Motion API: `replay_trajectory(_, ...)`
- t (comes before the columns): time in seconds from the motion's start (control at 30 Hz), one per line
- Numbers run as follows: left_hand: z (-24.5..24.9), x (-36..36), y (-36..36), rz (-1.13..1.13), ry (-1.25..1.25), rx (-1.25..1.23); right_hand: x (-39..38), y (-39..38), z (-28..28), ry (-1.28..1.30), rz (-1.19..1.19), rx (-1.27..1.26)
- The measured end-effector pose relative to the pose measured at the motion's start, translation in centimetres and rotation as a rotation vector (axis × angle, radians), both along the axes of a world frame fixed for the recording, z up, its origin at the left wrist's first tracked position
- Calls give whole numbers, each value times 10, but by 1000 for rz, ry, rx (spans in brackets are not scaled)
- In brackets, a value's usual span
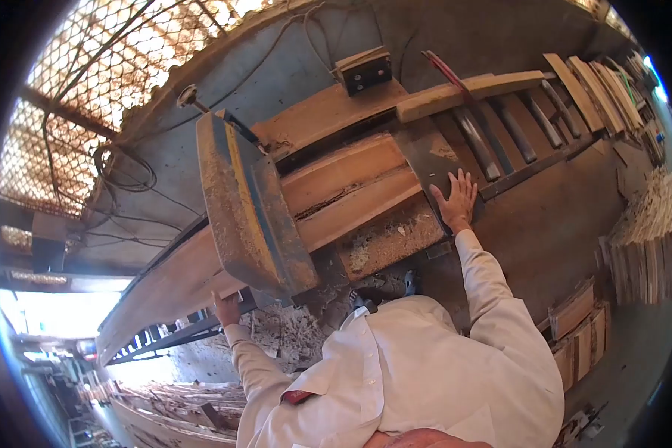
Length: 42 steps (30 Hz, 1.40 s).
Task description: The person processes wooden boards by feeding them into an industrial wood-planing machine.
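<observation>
Your shirt front [425, 351] looms closest; your right hand [459, 200] spreads at the machine bed [424, 142]. Left hand [227, 308] apparently meets the plank [175, 280], grip unclear. It runs beneath the hood [239, 216]: support it level, fingers clear.
</observation>
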<state>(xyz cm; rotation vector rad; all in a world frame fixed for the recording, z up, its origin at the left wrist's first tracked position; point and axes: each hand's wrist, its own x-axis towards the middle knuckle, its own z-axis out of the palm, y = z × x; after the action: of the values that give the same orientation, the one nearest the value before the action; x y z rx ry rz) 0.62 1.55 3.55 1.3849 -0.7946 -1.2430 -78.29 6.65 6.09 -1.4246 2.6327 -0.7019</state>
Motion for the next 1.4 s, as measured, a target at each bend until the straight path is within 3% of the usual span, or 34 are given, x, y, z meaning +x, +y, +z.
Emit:
replay_trajectory(0.1, -15, 2, -12, 78, -141, -27, 3, 0, 5, 36, 26, 2)
replay_trajectory(0.17, 0, -23, -21, 306, 209, 91, 2, -2, 4, 44, 48, -1)
replay_trajectory(0.27, 15, -43, -19, 244, 228, 65, 1, -3, 4, 44, 50, 4)
replay_trajectory(0.33, 8, -36, -17, 106, -231, 70, 0, -4, 2, 33, 39, 8)
replay_trajectory(0.4, 4, -34, -21, 119, -258, 104, 0, -4, 1, 24, 32, -1)
replay_trajectory(0.47, 14, -57, -20, 289, 146, 177, -2, -4, -2, 18, 29, -19)
replay_trajectory(0.57, -10, -37, -26, 316, -2, 166, -3, -4, -2, -9, 27, -31)
replay_trajectory(0.67, -33, -17, -21, -81, -895, -114, -3, -5, -5, 21, 24, -30)
replay_trajectory(0.83, -16, -42, -19, -70, -942, -104, 2, -5, -2, -5, 42, -21)
replay_trajectory(0.9, -17, -46, -22, 10, -678, -49, 5, -5, 1, -24, 42, -14)
replay_trajectory(0.97, -17, -46, -27, 227, -68, 77, 7, -5, 8, -49, 33, 3)
replay_trajectory(1.03, -41, -28, -28, 83, -552, -46, 9, -7, 12, -43, 17, 15)
replay_trajectory(1.1, -46, -21, -29, -18, -820, -150, 10, -9, 12, -42, 3, 21)
replay_trajectory(1.2, -49, -17, -25, -72, -881, -220, 12, -11, 13, -36, -8, 25)
replay_trajectory(1.4, 1, -33, -6, -142, -1258, -3, 8, -16, -7, 39, -32, -5)
